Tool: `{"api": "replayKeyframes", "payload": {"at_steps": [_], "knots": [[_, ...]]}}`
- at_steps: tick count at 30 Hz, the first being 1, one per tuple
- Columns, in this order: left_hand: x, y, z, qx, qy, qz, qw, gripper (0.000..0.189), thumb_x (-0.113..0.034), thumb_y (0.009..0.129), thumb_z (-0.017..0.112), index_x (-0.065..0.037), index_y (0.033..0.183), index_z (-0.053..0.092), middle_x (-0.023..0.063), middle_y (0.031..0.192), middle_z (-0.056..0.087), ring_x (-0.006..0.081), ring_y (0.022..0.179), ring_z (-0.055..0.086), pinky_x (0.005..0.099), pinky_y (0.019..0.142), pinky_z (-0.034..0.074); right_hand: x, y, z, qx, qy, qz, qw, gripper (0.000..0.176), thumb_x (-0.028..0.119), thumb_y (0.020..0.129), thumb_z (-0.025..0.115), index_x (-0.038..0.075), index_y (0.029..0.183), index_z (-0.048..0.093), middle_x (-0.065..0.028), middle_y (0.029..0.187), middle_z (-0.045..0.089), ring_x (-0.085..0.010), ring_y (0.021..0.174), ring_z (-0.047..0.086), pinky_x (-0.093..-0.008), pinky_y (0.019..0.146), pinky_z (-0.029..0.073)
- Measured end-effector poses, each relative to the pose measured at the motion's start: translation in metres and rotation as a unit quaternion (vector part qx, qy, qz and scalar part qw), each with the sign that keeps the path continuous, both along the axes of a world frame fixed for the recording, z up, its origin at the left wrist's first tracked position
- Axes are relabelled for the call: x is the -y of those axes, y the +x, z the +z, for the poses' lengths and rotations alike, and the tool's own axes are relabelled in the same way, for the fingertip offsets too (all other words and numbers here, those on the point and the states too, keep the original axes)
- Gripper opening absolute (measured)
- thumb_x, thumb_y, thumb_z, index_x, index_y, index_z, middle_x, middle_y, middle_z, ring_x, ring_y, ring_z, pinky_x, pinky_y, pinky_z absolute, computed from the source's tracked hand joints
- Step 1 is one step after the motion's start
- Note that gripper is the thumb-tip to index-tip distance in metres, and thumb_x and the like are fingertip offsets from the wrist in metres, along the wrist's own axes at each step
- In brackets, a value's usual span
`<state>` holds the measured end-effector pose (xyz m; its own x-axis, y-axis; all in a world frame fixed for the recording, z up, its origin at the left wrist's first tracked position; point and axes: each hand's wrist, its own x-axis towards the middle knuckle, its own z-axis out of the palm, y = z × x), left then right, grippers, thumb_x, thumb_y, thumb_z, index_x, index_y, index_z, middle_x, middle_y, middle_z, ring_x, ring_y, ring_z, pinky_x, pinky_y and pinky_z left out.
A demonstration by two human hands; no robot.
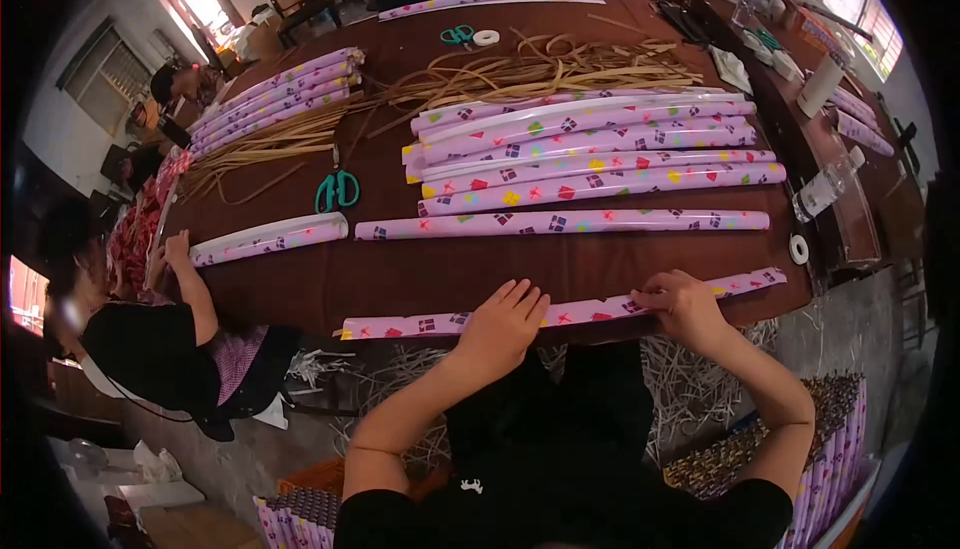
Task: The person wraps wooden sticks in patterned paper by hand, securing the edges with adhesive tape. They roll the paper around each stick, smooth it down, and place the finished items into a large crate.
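Note:
A lilac wrapping paper roll [590, 311] with small gift prints lies along the near table edge in front of me. My left hand [508, 321] rests flat across its left half, fingers stretched out and close together. On the right half, my right hand [684, 306] has its fingers bent, with thumb and fingertips pinching the paper roll's upper edge. Just beyond lies another single roll [560, 224], parallel to mine. Behind that, several more rolls [600, 164] are stacked side by side.
Brown strips [560, 74] lie across the table's middle. Green-handled scissors [337, 191] sit left of the stack; a tape roll [798, 248] and clear bottle [828, 185] are at right. A person at left touches a roll [270, 239]. Others work opposite. Crates [315, 477] of rolls and paper shreds cover the floor.

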<state>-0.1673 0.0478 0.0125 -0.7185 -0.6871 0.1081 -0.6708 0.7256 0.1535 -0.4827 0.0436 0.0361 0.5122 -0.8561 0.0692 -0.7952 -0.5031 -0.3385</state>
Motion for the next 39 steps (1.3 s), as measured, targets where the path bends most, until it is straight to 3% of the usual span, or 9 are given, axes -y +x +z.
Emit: {"api": "replayKeyframes", "payload": {"at_steps": [2, 4, 10, 17, 22, 28, 31, 39], "knots": [[-0.004, 0.000, -0.006, -0.007, 0.004, 0.015, 1.000, 0.053, -0.008, 0.084, 0.062, 0.000, 0.135, 0.050, 0.0187, 0.131, 0.058, 0.0327, 0.126, 0.052, 0.0426, 0.108, 0.040, -0.009, -0.001, -0.010, -0.004, -0.084, 0.004, 0.996, 0.037, 0.003, 0.078, 0.064, 0.017, 0.111, 0.072, -0.0087, 0.104, 0.068, -0.0297, 0.101, 0.064, -0.0477, 0.094, 0.049], [-0.010, -0.002, -0.009, -0.013, -0.009, 0.044, 0.999, 0.051, -0.002, 0.083, 0.058, 0.001, 0.133, 0.051, 0.0181, 0.132, 0.058, 0.0326, 0.124, 0.054, 0.0403, 0.103, 0.045, -0.021, 0.002, -0.020, -0.005, -0.051, -0.060, 0.997, 0.042, 0.002, 0.081, 0.059, 0.018, 0.119, 0.068, -0.0112, 0.118, 0.066, -0.0321, 0.114, 0.061, -0.0541, 0.103, 0.042], [-0.010, -0.002, -0.015, -0.059, -0.002, 0.055, 0.997, 0.058, 0.006, 0.077, 0.057, 0.000, 0.135, 0.050, 0.0188, 0.132, 0.057, 0.0355, 0.124, 0.053, 0.0417, 0.103, 0.045, -0.033, 0.005, -0.042, -0.026, -0.148, -0.067, 0.986, 0.055, -0.001, 0.081, 0.054, 0.019, 0.132, 0.059, -0.0120, 0.132, 0.059, -0.0340, 0.124, 0.054, -0.0557, 0.109, 0.034], [-0.003, -0.001, -0.012, -0.051, 0.019, 0.040, 0.998, 0.060, 0.006, 0.080, 0.057, 0.000, 0.138, 0.046, 0.0196, 0.137, 0.053, 0.0365, 0.128, 0.049, 0.0439, 0.107, 0.042, -0.032, 0.008, -0.045, -0.021, -0.151, -0.070, 0.986, 0.058, 0.000, 0.080, 0.057, 0.022, 0.133, 0.058, -0.0116, 0.133, 0.058, -0.0347, 0.126, 0.052, -0.0588, 0.110, 0.031], [0.001, -0.002, -0.012, -0.034, 0.024, 0.040, 0.998, 0.060, 0.004, 0.086, 0.056, 0.000, 0.143, 0.040, 0.0192, 0.145, 0.044, 0.0363, 0.135, 0.041, 0.0478, 0.115, 0.030, -0.030, 0.008, -0.049, -0.031, -0.191, -0.047, 0.980, 0.062, 0.005, 0.078, 0.061, 0.027, 0.136, 0.055, -0.0127, 0.134, 0.055, -0.0371, 0.128, 0.048, -0.0658, 0.109, 0.026], [0.000, 0.002, -0.013, -0.044, 0.020, 0.046, 0.998, 0.061, 0.011, 0.084, 0.050, -0.001, 0.143, 0.043, 0.0165, 0.146, 0.045, 0.0350, 0.137, 0.040, 0.0485, 0.116, 0.029, -0.038, 0.016, -0.066, -0.015, -0.234, -0.075, 0.969, 0.060, 0.010, 0.078, 0.063, 0.028, 0.135, 0.055, -0.0092, 0.138, 0.053, -0.0396, 0.132, 0.043, -0.0692, 0.110, 0.022], [0.000, 0.004, -0.016, -0.055, 0.032, 0.040, 0.997, 0.056, 0.007, 0.084, 0.050, 0.002, 0.139, 0.045, 0.0211, 0.143, 0.046, 0.0381, 0.135, 0.041, 0.0486, 0.116, 0.027, -0.040, 0.016, -0.070, 0.004, -0.247, -0.074, 0.966, 0.057, 0.011, 0.080, 0.063, 0.028, 0.134, 0.056, -0.0080, 0.139, 0.052, -0.0402, 0.133, 0.042, -0.0715, 0.108, 0.022], [-0.002, -0.003, -0.011, -0.005, -0.015, 0.045, 0.999, 0.058, 0.004, 0.086, 0.052, -0.001, 0.143, 0.042, 0.0177, 0.149, 0.040, 0.0406, 0.138, 0.036, 0.0543, 0.116, 0.024, -0.041, 0.021, -0.075, 0.018, -0.274, -0.094, 0.957, 0.056, 0.014, 0.080, 0.067, 0.028, 0.133, 0.056, -0.0071, 0.140, 0.050, -0.0408, 0.135, 0.039, -0.0740, 0.106, 0.021]]}}
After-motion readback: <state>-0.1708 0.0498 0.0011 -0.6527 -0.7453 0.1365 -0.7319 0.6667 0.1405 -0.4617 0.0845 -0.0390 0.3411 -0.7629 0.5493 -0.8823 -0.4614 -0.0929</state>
